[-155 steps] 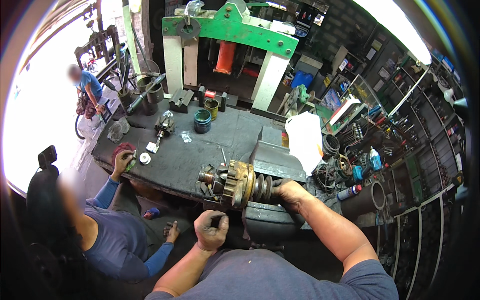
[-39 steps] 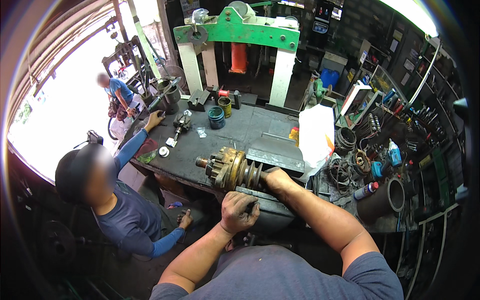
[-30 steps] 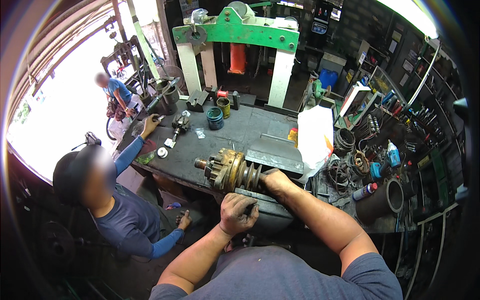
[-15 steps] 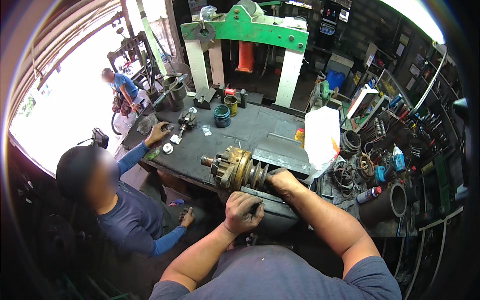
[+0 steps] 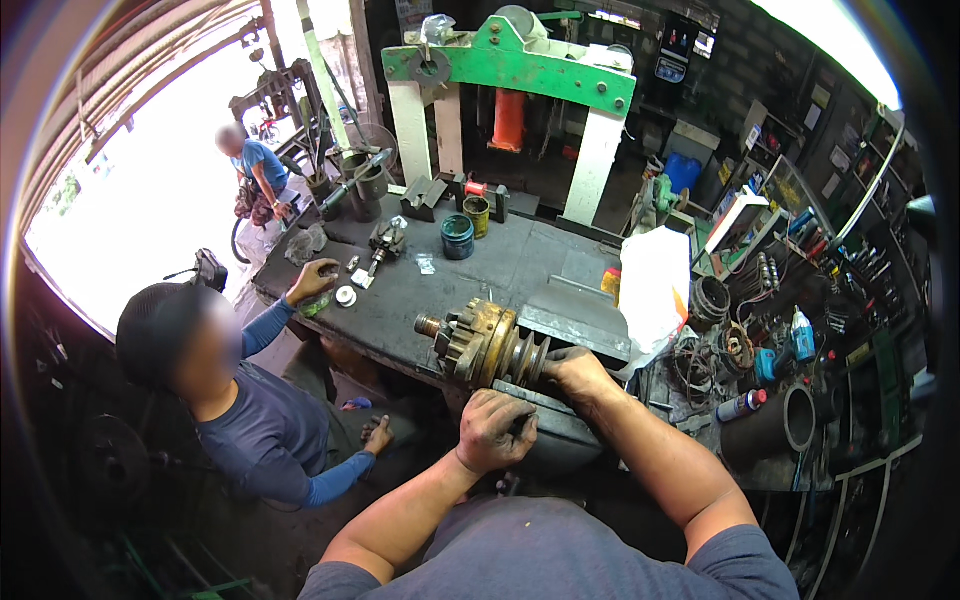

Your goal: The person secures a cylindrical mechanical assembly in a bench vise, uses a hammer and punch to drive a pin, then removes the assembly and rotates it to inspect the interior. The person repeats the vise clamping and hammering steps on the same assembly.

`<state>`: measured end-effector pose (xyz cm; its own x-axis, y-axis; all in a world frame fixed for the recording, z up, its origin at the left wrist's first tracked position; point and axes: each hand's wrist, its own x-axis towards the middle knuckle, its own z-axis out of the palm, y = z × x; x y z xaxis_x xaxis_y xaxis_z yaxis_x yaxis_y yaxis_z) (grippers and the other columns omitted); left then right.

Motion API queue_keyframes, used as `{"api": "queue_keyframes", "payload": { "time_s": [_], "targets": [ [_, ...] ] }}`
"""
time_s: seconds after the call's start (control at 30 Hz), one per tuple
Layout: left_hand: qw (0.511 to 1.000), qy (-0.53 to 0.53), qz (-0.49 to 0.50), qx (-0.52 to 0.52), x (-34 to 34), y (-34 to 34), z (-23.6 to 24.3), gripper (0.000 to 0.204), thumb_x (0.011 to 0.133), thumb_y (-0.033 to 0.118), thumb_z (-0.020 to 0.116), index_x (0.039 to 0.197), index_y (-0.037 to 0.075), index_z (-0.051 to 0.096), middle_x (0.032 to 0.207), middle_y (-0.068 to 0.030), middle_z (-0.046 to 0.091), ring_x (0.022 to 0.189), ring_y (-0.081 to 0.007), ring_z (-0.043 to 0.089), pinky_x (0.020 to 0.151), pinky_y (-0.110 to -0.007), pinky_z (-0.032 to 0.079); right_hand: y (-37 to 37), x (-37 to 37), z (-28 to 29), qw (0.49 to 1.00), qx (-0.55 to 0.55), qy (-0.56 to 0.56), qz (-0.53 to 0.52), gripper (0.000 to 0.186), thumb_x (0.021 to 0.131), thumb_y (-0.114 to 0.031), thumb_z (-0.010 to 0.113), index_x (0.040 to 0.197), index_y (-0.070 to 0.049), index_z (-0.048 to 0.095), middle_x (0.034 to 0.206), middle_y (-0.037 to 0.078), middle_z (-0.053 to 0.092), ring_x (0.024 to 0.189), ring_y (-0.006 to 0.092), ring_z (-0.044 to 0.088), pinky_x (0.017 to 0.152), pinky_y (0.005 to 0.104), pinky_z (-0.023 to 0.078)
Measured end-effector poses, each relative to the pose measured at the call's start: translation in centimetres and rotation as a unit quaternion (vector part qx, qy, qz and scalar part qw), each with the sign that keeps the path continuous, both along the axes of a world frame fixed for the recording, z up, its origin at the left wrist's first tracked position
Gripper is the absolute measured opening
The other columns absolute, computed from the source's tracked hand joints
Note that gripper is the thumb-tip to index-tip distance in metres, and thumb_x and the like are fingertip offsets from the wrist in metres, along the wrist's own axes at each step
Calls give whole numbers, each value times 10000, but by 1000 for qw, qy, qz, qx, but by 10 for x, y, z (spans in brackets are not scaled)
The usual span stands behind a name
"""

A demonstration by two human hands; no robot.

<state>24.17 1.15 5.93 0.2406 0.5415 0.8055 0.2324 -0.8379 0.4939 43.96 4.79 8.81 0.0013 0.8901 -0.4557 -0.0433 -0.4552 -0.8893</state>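
Observation:
A grimy yellow-brown metal assembly [image 5: 480, 340] with a threaded shaft end [image 5: 426, 325] and a grooved pulley [image 5: 525, 362] lies horizontally across the dark vise [image 5: 570, 332] at the bench's front edge. My right hand [image 5: 577, 375] reaches to the pulley's right end, fingers curled and partly hidden there as if round it. My left hand [image 5: 495, 432] is closed just below the assembly, against the vise's near jaw [image 5: 550, 413]; whatever its curled fingers hold is too hidden to name.
A seated co-worker [image 5: 265, 430] at left reaches a hand [image 5: 312, 280] onto the bench [image 5: 380, 310] near small parts. Tins [image 5: 457, 237], a green press [image 5: 510, 72] and a white bag [image 5: 655, 290] stand beyond. Cluttered tools [image 5: 745, 350] crowd the right. Another person [image 5: 260, 175] is outside.
The co-worker's reaching hand has come down from the back left corner toward the small parts. My hands stay at the assembly and vise; the whole view has shifted slightly.

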Motion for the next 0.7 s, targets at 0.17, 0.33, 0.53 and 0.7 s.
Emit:
{"api": "queue_keyframes", "payload": {
  "time_s": [0.17, 0.33, 0.53, 0.7],
  "targets": [
    [1000, -8, -7, -1, 0, 0, -1, 215, 751, 57, 831, 949, 76, 748, 825, -78, 740, 740, -287, 709, 742, -396, 541, 0, -1, 5, 993, -25, -115, 21, 348, 1013, -272, 769, 954, 70, 788, 873, 78, 765, 722, 125, 669, 645, 292, 520],
    [1000, -10, -2, 1, 1, 0, -3, 226, 748, 50, 833, 955, 79, 744, 828, -78, 742, 741, -285, 712, 740, -396, 542, 0, -2, 6, 999, 9, -35, -1, 339, 1006, -282, 773, 934, 49, 789, 832, 65, 738, 686, 127, 625, 603, 310, 466],
    [1000, -12, -3, 2, 1, 0, -3, 228, 755, 44, 832, 962, 84, 746, 843, -75, 747, 749, -286, 715, 741, -401, 542, 2, 0, -2, 999, -22, -44, -3, 301, 983, -250, 791, 903, 40, 797, 842, 82, 751, 720, 128, 640, 644, 294, 483],
    [1000, -12, 1, -3, 1, -1, -4, 225, 753, 51, 835, 960, 84, 752, 841, -77, 748, 753, -286, 716, 753, -400, 548, 2, 3, -2, 997, -2, -64, 33, 346, 978, -289, 812, 948, 56, 813, 887, 94, 785, 752, 149, 693, 682, 329, 554]
  ]
}}
